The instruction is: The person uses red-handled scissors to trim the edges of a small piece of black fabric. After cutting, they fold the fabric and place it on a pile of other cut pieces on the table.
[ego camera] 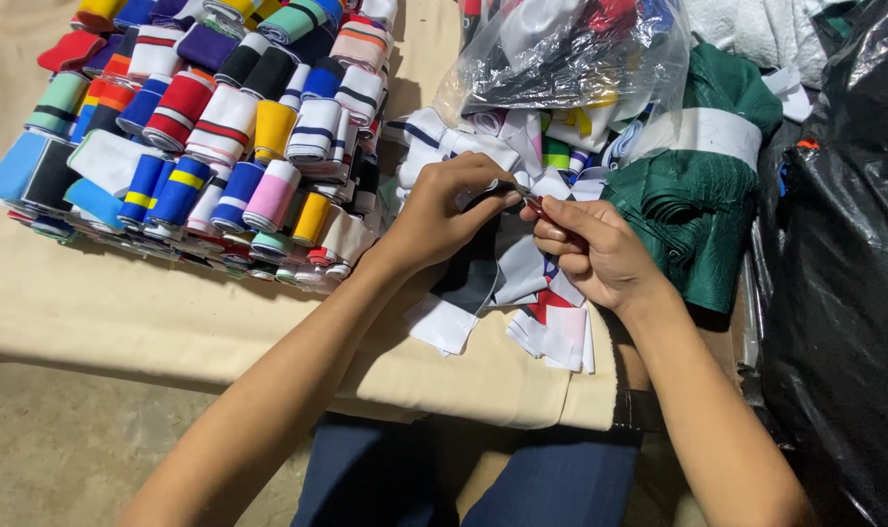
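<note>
Head view shows the left hand pinching a black-and-white fabric strip over the tabletop edge, while the right hand grips a small tool (thin, unclear), best kept close and taut.

black-and-white fabric strip, green cloth

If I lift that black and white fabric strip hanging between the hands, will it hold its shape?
Probably not. The black and white strip droops from the left hand and folds over the table edge, so it looks floppy. It seems thin and light. It would likely drag rather than slide cleanly, since it lies among loose fabric pieces below the right hand.
</note>
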